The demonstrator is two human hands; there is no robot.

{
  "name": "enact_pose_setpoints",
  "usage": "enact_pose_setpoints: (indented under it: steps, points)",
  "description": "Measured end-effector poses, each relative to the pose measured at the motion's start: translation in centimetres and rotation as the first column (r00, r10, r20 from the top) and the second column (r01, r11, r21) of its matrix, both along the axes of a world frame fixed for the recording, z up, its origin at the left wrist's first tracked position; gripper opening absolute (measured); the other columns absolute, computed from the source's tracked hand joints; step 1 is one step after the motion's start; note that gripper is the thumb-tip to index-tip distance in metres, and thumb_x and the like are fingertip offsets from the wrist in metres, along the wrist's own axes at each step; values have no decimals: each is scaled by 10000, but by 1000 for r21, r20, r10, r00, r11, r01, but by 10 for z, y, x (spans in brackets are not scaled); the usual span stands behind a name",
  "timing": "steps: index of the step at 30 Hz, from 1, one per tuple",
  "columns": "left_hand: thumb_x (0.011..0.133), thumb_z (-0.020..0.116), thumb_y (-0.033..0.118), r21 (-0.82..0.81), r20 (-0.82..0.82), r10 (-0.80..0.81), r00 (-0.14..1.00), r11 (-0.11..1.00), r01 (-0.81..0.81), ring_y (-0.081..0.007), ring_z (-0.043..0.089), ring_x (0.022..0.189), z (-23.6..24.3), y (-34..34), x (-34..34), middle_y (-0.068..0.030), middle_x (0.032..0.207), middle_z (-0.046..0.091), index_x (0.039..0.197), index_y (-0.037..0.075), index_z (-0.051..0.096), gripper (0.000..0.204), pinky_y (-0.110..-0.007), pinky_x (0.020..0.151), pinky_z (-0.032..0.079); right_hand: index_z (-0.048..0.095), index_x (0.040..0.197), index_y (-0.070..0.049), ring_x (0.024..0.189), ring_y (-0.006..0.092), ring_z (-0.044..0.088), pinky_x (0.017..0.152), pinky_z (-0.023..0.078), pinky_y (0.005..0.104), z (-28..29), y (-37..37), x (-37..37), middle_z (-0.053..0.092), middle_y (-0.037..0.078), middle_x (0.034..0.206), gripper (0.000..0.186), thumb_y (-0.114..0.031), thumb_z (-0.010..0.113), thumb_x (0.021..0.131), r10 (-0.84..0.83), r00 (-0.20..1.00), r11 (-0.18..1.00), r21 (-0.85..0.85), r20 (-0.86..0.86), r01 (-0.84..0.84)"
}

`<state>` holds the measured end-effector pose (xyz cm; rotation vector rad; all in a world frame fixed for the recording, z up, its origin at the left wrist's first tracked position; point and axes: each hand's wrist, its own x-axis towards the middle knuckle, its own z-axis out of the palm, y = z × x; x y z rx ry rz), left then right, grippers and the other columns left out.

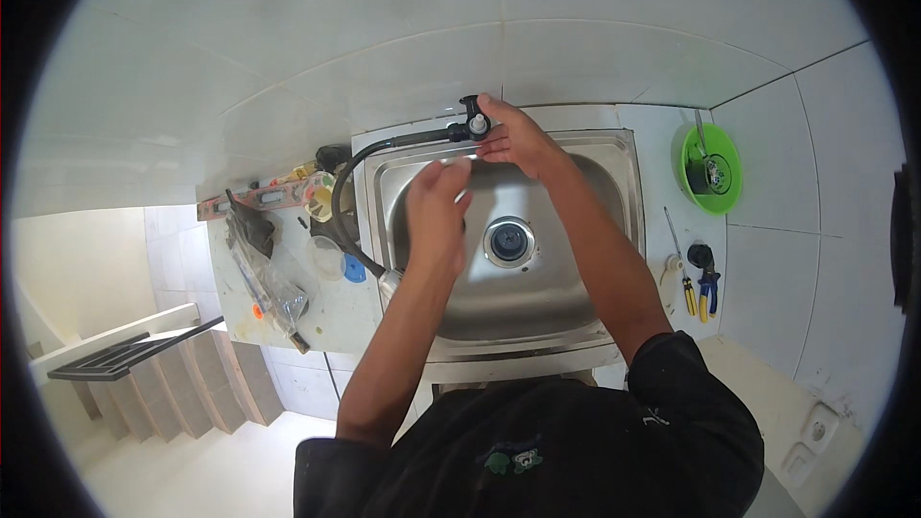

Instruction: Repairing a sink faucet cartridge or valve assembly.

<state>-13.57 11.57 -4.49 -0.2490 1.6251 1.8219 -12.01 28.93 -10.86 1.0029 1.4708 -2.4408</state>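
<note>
Tiles, pale and glossy, line the wall point(413, 10) at twelve o'clock from the drain point(508, 242) of a steel sink point(628, 192), set into a white counter point(341, 321). Stairs point(182, 379) and a black railing point(115, 358) lie at eight, a wall socket point(818, 430) at four.

At two sits a green bowl point(736, 177), holding a dark cup-like piece, a wiry round part and a long-handled tool leaning on its rim. Between three and four lie a screwdriver point(689, 295) and pliers point(709, 293); at nine, an orange level point(217, 210), a translucent tub point(326, 259) and a clear bag point(288, 297).

Just before twelve, the black tap fitting point(477, 123) carries a black hose point(343, 197) curving round to eight. The right hand point(521, 141) has thumb and fingers parted around the fitting's right side; I cannot tell whether they grip. At ten, the left hand point(439, 211) is blurred and half curled over the basin; whether it holds anything is unclear.
</note>
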Motion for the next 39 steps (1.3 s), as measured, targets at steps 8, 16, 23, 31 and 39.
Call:
enact_pose_setpoints:
  steps: [8, 16, 23, 31, 39]
  points:
    - [824, 663, 560, 255, 287, 138, 948, 943, -215, -214, 512, 958, -58, 68, -34, -139, 1071, 517, 1289, 15, 441, 750, -337, 879, 408, 576, 1092, -63, 831, 198, 603, 784, 501, 345, -16, -9, -13, 600, 84, 945, 524, -542, 574, 879, -27, 981, 993, -122, -192, 4]
    - [730, 822, 409, 283, 126, 91, 988, 951, -124, -159, 466, 520, -75, 68, -41, -34, 669, 526, 866, 26, 619, 454, -311, 482, 391, 566, 782, -32, 533, 137, 516, 459, 412, 272, -32, -13, -19, 521, 32, 662, 507, -532, 646, 815, -74, 988, 992, 87, -137, 86]
    - [721, 833, 336, 185, 129, 84, 988, 977, -107, -173, 476, 527, -65, 71, -42, -62, 679, 531, 861, -1, 619, 423, -332, 489, 397, 564, 707, -19, 521, 135, 505, 435, 381, 284, -44, -17, -20, 519, 44, 620, 522, -524, 616, 828, -106, 979, 983, 129, -176, 130]
    - [733, 818, 318, 177, 109, 66, 992, 981, -84, -166, 518, 597, -64, 78, -44, -68, 751, 553, 924, -48, 598, 468, -332, 527, 424, 601, 781, -11, 526, 142, 516, 444, 385, 288, -46, -8, -25, 536, 50, 649, 554, -562, 570, 825, -142, 956, 951, 233, -259, 204]
    - [957, 490, 473, 206, 439, 269, 858, 899, -387, -208, 557, 901, -75, 57, -35, -108, 977, 570, 1135, 60, 521, 451, -384, 872, 452, 609, 1175, -61, 636, 120, 564, 562, 447, 262, -3, 7, 8, 598, 65, 782, 532, -501, 582, 877, -45, 999, 870, 491, -16, 47]
